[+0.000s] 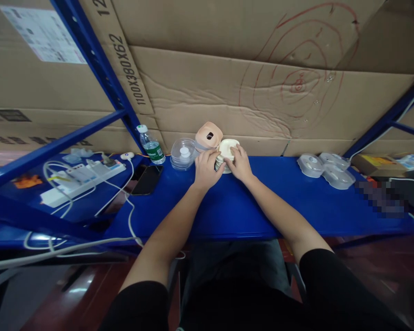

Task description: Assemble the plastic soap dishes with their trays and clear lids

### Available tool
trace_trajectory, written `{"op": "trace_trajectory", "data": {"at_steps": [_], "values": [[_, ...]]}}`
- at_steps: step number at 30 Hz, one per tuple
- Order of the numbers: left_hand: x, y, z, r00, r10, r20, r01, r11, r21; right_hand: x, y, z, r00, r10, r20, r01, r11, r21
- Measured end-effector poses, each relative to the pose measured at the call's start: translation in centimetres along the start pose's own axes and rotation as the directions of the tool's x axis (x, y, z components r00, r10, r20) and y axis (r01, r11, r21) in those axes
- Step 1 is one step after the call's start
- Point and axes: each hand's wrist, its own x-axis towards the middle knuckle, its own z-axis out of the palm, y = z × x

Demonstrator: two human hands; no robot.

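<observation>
Both of my hands are at a small stack of cream-coloured, rounded-square pieces (228, 148) near the back of the blue table. My left hand (206, 171) has its fingers bent against the stack's left side. From the right, my right hand (241, 164) grips the top piece between thumb and fingers. Just behind my left hand is a peach-coloured rounded cover (209, 134) with a dark slot in its middle. Left of it are stacked clear plastic covers (182, 154) with a white round spot. My hands hide the lower part of the cream stack.
A water bottle (152, 146) and a black phone (147, 179) are at left, near a power strip (83, 183) with tangled white cables. Clear plastic cases (336, 172) lie at right. Cardboard (207, 82) rises behind the blue table (241, 216); blue rack posts (100, 64) frame it.
</observation>
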Motion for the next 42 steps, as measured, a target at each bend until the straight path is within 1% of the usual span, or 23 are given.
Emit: {"op": "trace_trajectory", "data": {"at_steps": [4, 6, 10, 16, 20, 23, 25, 26, 28, 29, 31, 33, 36, 38, 39, 40, 41, 42], "values": [[0.0, 0.0, 0.2, 1.0, 0.009, -0.006, -0.009, 1.0, 0.016, -0.3, 0.4, 0.2, 0.998, -0.013, 0.057, 0.014, 1.0, -0.007], [-0.1, -0.1, 0.2, 1.0, 0.024, -0.008, -0.024, 1.0, 0.019, -0.3, 0.5, 0.3, 0.998, -0.022, 0.062, 0.023, 1.0, -0.013], [-0.2, -0.2, 0.3, 0.999, 0.029, 0.014, -0.029, 1.0, 0.007, -0.2, 0.8, 0.5, 0.999, -0.028, 0.027, 0.028, 1.0, 0.011], [-0.1, -0.3, 0.3, 0.999, 0.036, 0.015, -0.037, 0.999, 0.024, -0.5, 1.3, 0.9, 1.0, 0.005, -0.012, -0.003, 0.989, 0.15], [-0.2, -0.4, 0.4, 0.999, 0.039, 0.005, -0.04, 0.999, 0.036, -0.5, 1.6, 0.9, 1.0, -0.005, 0.0, 0.005, 0.993, 0.12], [-0.2, -0.6, 0.4, 1.0, 0.025, 0.015, -0.026, 0.999, 0.036, -0.1, 2.3, 0.0, 1.0, 0.0, -0.03, 0.002, 0.998, 0.07], [-0.2, -0.8, 0.4, 1.0, 0.021, 0.022, -0.021, 0.999, 0.036, 0.2, 3.4, -1.6, 0.997, 0.018, -0.08, -0.017, 1.0, 0.017], [-0.2, -0.9, 0.4, 0.999, 0.021, 0.026, -0.022, 0.999, 0.035, 0.2, 4.2, -2.7, 0.994, 0.037, -0.102, -0.04, 0.999, -0.023], [-0.2, -0.9, 0.4, 0.999, 0.025, 0.034, -0.026, 0.999, 0.024, -0.1, 6.1, -5.5, 0.985, 0.103, -0.142, -0.123, 0.982, -0.14], [-0.2, -0.9, 0.5, 0.999, 0.027, 0.04, -0.028, 1.0, 0.014, -0.4, 7.3, -7.1, 0.979, 0.141, -0.147, -0.172, 0.96, -0.222], [-0.2, -0.7, 0.6, 0.998, 0.029, 0.056, -0.028, 1.0, -0.012, -1.6, 9.7, -10.6, 0.96, 0.231, -0.157, -0.276, 0.873, -0.403], [-0.2, -0.5, 0.7, 0.997, 0.022, 0.073, -0.02, 0.999, -0.033, -3.2, 12.1, -14.0, 0.93, 0.323, -0.174, -0.363, 0.749, -0.555], [-0.2, -0.2, 0.9, 0.996, 0.021, 0.082, -0.017, 0.999, -0.044, -5.6, 15.7, -18.3, 0.863, 0.436, -0.256, -0.483, 0.56, -0.673], [-0.2, -0.1, 1.0, 0.996, 0.031, 0.087, -0.028, 0.999, -0.045, -6.9, 17.4, -20.0, 0.813, 0.516, -0.27, -0.532, 0.468, -0.706], [-0.2, 0.0, 1.1, 0.995, 0.037, 0.089, -0.033, 0.998, -0.046, -7.5, 17.9, -20.5, 0.789, 0.561, -0.251, -0.541, 0.439, -0.718], [-0.2, 0.0, 1.1, 0.995, 0.042, 0.092, -0.038, 0.998, -0.046, -7.9, 18.1, -20.7, 0.775, 0.589, -0.228, -0.538, 0.426, -0.727], [-0.2, -0.1, 1.2, 0.995, 0.045, 0.092, -0.041, 0.998, -0.046, -8.4, 17.9, -20.7, 0.777, 0.598, -0.199, -0.523, 0.435, -0.733], [-0.2, -0.2, 1.3, 0.995, 0.045, 0.09, -0.041, 0.998, -0.044, -8.8, 17.4, -20.4, 0.794, 0.585, -0.165, -0.496, 0.467, -0.732]]}}
